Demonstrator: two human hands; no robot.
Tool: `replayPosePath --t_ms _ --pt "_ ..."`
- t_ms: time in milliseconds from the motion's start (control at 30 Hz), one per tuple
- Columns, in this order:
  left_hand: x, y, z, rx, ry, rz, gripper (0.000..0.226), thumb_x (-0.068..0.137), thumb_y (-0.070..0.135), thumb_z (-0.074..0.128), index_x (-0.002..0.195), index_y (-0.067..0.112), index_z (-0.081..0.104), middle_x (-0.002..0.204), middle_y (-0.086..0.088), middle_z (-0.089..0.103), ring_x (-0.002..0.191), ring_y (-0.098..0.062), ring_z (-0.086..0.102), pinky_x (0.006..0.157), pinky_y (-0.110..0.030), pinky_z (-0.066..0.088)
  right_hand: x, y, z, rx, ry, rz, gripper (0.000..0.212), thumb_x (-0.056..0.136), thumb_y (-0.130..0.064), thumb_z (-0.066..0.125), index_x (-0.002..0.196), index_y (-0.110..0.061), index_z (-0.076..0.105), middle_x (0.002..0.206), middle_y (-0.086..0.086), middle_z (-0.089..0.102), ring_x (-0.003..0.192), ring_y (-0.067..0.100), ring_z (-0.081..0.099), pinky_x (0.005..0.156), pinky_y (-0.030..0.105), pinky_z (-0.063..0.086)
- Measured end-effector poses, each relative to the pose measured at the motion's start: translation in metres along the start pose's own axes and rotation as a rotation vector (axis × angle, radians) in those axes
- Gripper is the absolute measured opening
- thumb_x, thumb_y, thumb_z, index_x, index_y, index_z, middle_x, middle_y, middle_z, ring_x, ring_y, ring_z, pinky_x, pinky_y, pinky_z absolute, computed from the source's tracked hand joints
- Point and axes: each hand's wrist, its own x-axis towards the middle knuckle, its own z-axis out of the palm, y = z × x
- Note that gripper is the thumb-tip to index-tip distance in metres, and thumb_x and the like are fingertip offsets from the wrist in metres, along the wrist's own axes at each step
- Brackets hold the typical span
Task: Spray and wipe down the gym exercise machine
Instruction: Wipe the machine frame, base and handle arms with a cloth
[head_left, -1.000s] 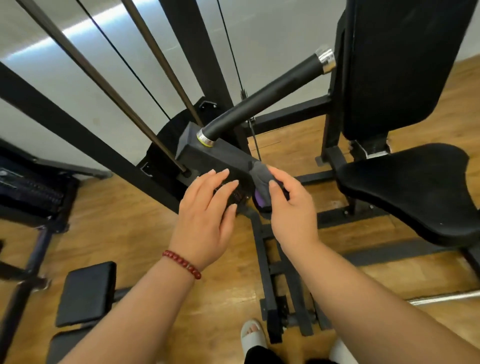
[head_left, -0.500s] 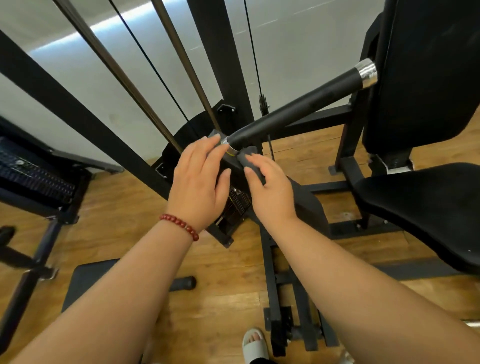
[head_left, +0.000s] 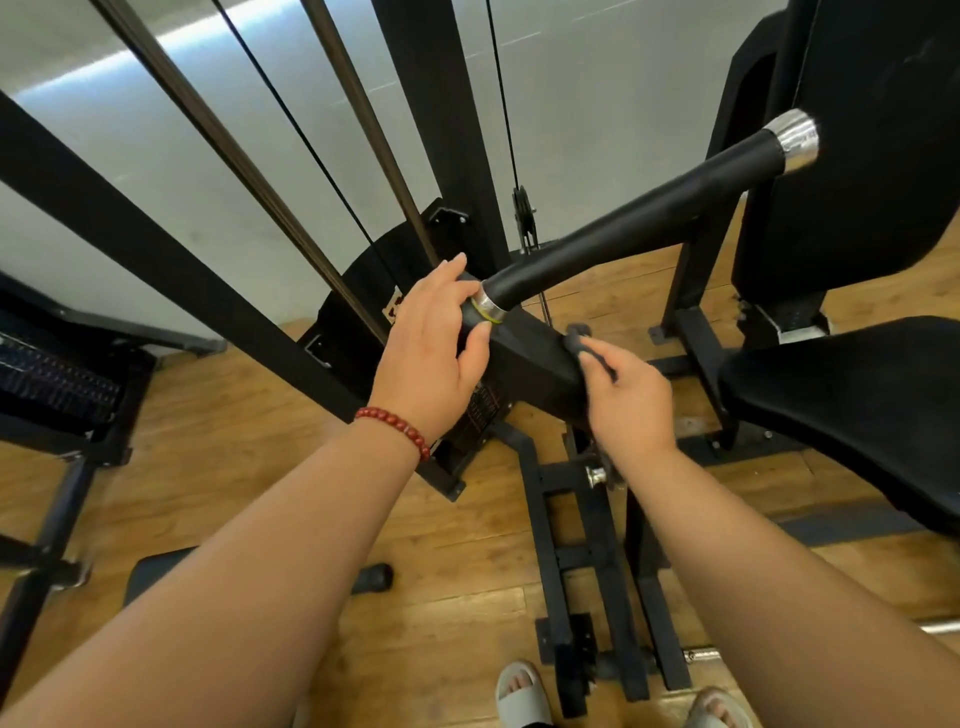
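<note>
Head view: at frame centre, the left hand (head_left: 431, 358) grips the machine arm (head_left: 530, 364) just below the handle (head_left: 639, 223), fingers curled round it. The right hand (head_left: 628, 400) pinches a dark cloth (head_left: 574, 345) against the machine arm's right side, left of the seat (head_left: 852, 405).

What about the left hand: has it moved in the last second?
Yes. The left hand has slid up the black arm to its top end, beside the silver collar.
</note>
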Motion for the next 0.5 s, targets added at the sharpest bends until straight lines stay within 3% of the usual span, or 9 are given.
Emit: replayPosePath --t_ms 67,133,233,300,433,500 --pt "0.001 -0.001 0.0 0.002 0.004 -0.001 0.038 0.097 0.022 0.051 0.135 0.016 0.049 0.153 0.001 0.034 0.142 -0.015 0.026 0.112 -0.023 0.013 0.003 0.001 0.0 -0.024 -0.012 0.047 0.031 0.1 -0.02 0.053 0.129 -0.019 0.063 0.124 -0.006 0.064 0.12 0.007 0.054 0.088 0.007 0.033" --pt "0.0 -0.002 0.0 0.001 0.005 0.002 0.038 0.098 0.022 0.051 0.135 0.016 0.049 0.153 0.0 0.034 0.142 -0.014 0.025 0.111 -0.023 0.012 0.0 -0.018 0.006 0.025 -0.046 -0.076 0.03 0.099 -0.019 0.055 0.127 -0.019 0.064 0.118 -0.011 0.063 0.114 0.001 0.054 0.085 0.0 0.034" --pt "0.0 -0.001 -0.001 0.007 -0.003 -0.008 0.038 0.098 0.022 0.051 0.136 0.016 0.049 0.154 0.001 0.033 0.142 -0.014 0.024 0.11 -0.023 0.011 -0.009 -0.035 0.014 0.1 -0.106 -0.262 0.031 0.098 -0.016 0.055 0.129 -0.019 0.062 0.118 -0.017 0.058 0.113 -0.009 0.049 0.092 -0.001 0.035" --pt "0.0 0.0 -0.001 0.006 -0.009 -0.01 0.039 0.098 0.022 0.051 0.136 0.016 0.049 0.154 0.001 0.033 0.143 -0.015 0.024 0.111 -0.023 0.012 -0.007 -0.022 0.01 0.073 -0.078 -0.224 0.031 0.099 -0.017 0.055 0.129 -0.021 0.062 0.121 -0.013 0.06 0.113 -0.008 0.049 0.094 0.0 0.033" --pt "0.0 0.003 -0.002 0.011 -0.008 -0.026 0.038 0.097 0.021 0.052 0.135 0.016 0.049 0.154 0.001 0.034 0.142 -0.016 0.025 0.11 -0.023 0.013 0.003 0.004 -0.01 -0.074 -0.063 0.04 0.032 0.1 -0.02 0.053 0.131 -0.022 0.061 0.13 -0.002 0.062 0.123 0.009 0.052 0.095 0.013 0.032" --pt "0.0 0.004 -0.003 0.012 -0.017 -0.036 0.038 0.097 0.021 0.052 0.135 0.016 0.05 0.154 0.001 0.034 0.142 -0.016 0.026 0.111 -0.026 0.015 -0.002 -0.003 -0.01 -0.043 -0.069 -0.011 0.032 0.099 -0.018 0.055 0.13 -0.02 0.062 0.127 -0.006 0.062 0.118 0.001 0.052 0.094 0.006 0.032"
